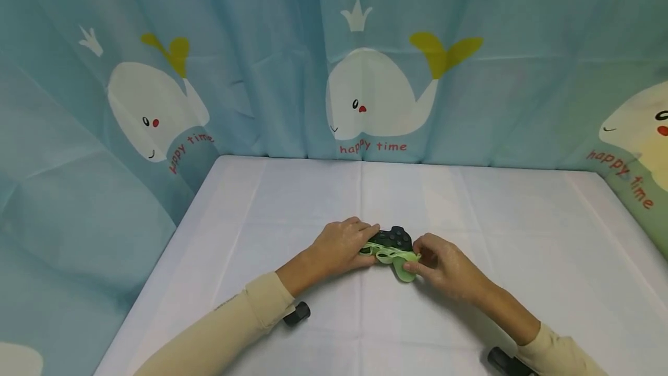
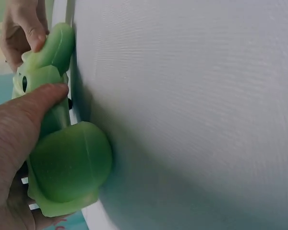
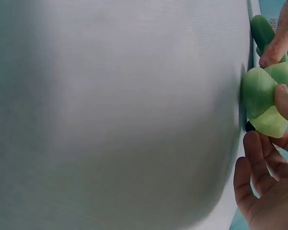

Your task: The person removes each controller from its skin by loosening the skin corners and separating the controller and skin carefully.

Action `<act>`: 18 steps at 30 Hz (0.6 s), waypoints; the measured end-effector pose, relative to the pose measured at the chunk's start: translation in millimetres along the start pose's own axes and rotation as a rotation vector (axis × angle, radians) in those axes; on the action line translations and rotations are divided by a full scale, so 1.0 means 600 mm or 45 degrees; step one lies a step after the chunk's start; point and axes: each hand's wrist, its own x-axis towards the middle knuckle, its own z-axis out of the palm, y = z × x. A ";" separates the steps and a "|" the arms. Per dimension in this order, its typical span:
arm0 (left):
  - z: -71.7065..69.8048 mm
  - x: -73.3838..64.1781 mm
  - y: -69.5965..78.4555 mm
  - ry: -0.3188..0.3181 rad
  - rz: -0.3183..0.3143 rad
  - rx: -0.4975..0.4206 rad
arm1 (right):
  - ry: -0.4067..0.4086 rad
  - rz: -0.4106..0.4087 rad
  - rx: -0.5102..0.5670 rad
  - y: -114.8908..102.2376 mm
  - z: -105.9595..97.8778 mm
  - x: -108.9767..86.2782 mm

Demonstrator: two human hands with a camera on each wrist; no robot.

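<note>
Near the middle of the white table, a black game controller [image 1: 395, 239] is partly covered by a soft light-green silicone cover [image 1: 403, 271]. My left hand [image 1: 341, 247] grips the left end, its thumb pressing on the green cover [image 2: 72, 163] in the left wrist view. At the other end my right hand [image 1: 446, 266] pinches the cover's edge between thumb and fingers. The right wrist view has that thumb on a rounded green grip of the cover [image 3: 258, 93]. Black buttons show above the cover's cut-out edge; the controller's lower part is hidden under the green.
A white cloth covers the table [image 1: 271, 202]. Behind it and to its sides hangs a blue-green curtain [image 1: 282, 86] printed with whales. Dark cylindrical pieces sit beside the left sleeve [image 1: 256, 306] and the right sleeve [image 1: 558, 353].
</note>
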 end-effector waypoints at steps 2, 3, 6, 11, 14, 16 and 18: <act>-0.001 0.001 0.002 -0.007 -0.009 0.012 | -0.003 -0.041 -0.064 0.000 -0.002 0.002; -0.002 0.002 0.003 -0.010 -0.013 0.012 | 0.002 -0.063 -0.122 -0.001 -0.002 0.001; -0.009 0.004 0.000 -0.048 -0.035 -0.092 | 0.048 -0.161 -0.368 -0.007 -0.007 -0.001; -0.030 -0.021 -0.024 -0.155 -0.174 -0.538 | 0.122 -0.162 -0.602 -0.017 -0.003 -0.009; -0.041 -0.052 -0.039 -0.108 -0.297 -0.741 | 0.080 -0.020 -0.508 -0.021 0.000 -0.013; -0.040 -0.067 -0.044 -0.044 -0.357 -0.844 | 0.057 0.057 -0.441 -0.022 -0.001 -0.013; -0.030 -0.077 -0.044 0.004 -0.400 -0.959 | 0.034 0.107 -0.387 -0.023 -0.003 -0.010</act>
